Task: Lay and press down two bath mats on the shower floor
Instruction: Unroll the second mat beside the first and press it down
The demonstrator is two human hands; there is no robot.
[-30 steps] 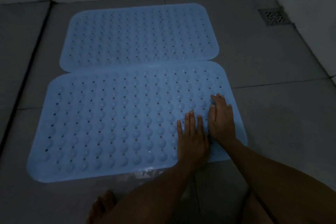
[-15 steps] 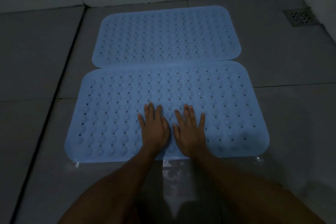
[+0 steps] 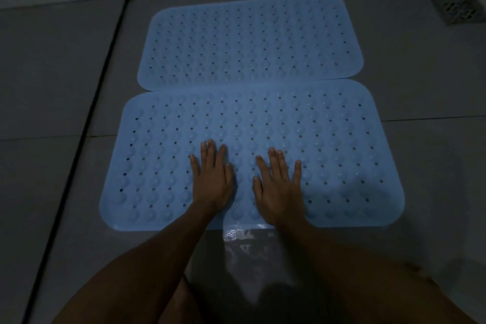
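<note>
Grey tiled shower floor: left hand and right hand, fingers spread and gripping nothing, flat on near pale-blue perforated rubber mat; the far matching mat adjoins.

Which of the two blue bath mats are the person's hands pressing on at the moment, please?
The nearer mat, closest to the person. The left hand and right hand lie flat on it, while the farther mat by the wall is untouched.
</note>
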